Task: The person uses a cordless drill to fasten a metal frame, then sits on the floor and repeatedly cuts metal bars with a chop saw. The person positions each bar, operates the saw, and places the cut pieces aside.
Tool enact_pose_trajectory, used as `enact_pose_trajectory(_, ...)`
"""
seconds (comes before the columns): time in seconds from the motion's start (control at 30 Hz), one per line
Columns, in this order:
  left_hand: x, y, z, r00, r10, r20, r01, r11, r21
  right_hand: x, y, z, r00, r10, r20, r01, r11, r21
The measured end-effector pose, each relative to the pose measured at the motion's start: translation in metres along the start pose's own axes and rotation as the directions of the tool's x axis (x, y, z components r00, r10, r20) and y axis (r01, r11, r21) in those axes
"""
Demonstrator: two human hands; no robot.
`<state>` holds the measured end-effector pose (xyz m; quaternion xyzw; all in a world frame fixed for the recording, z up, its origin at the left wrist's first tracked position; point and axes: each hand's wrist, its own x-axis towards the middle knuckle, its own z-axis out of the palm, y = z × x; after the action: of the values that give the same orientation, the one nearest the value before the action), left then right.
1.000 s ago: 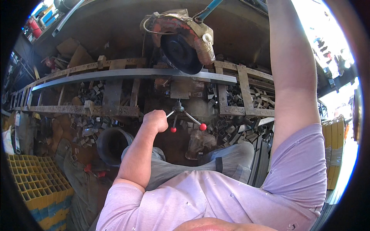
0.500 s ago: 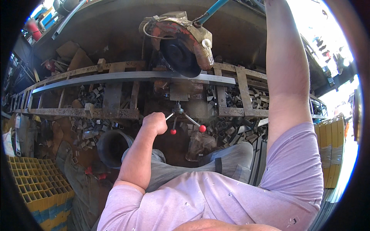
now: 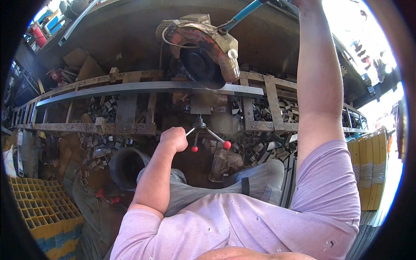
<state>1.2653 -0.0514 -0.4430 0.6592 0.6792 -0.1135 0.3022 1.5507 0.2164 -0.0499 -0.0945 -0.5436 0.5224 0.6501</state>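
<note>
My left hand (image 3: 174, 138) is closed round one spoke of a three-armed clamp handle (image 3: 199, 125); the other two spokes end in red knobs. Behind the handle stands a cut-off saw (image 3: 197, 54) with a worn, red-and-beige guard and a dark round disc. The lower edge of that disc meets a long grey metal bar (image 3: 108, 88) lying crosswise on the frame. From the saw head a blue lever (image 3: 242, 16) rises toward the upper right. My right arm reaches far forward, and my right hand (image 3: 306, 3) is at the top edge by the lever's end, its fingers cut off from view.
Rusty ladder-like rails (image 3: 82, 125) support the bar on both sides. Many short metal offcuts (image 3: 260, 149) lie under and before them. A grey bucket (image 3: 128, 167) stands left of my legs. Yellow stacked tubes (image 3: 43, 203) are at left, wrapped yellow bars (image 3: 368, 167) at right.
My right arm has shifted slightly left and nearer, with more of the hand showing. The blue lever tilts a little lower, and the saw disc has dipped slightly. My left hand stays put.
</note>
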Motion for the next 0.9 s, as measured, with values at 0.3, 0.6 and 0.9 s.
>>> enact_pose_trajectory(0.3, 0.003, -0.001, 0.003, 1.0, 0.004, 0.0, -0.004, 1.0, 0.007, -0.001, -0.003, -0.015, 0.999, -0.042, -0.027, 0.044, 0.996, 0.075)
enact_pose_trajectory(0.6, 0.0, -0.007, 0.007, 0.999, -0.016, -0.032, 0.016, 1.0, 0.003, -0.015, 0.001, -0.009, 0.988, -0.075, -0.135, 0.082, 0.995, 0.05)
enact_pose_trajectory(0.9, 0.004, -0.004, 0.011, 0.998, 0.001, -0.067, 0.0, 1.0, 0.022, -0.038, -0.004, -0.009, 0.942, -0.08, 0.327, 0.01, 0.977, 0.211)
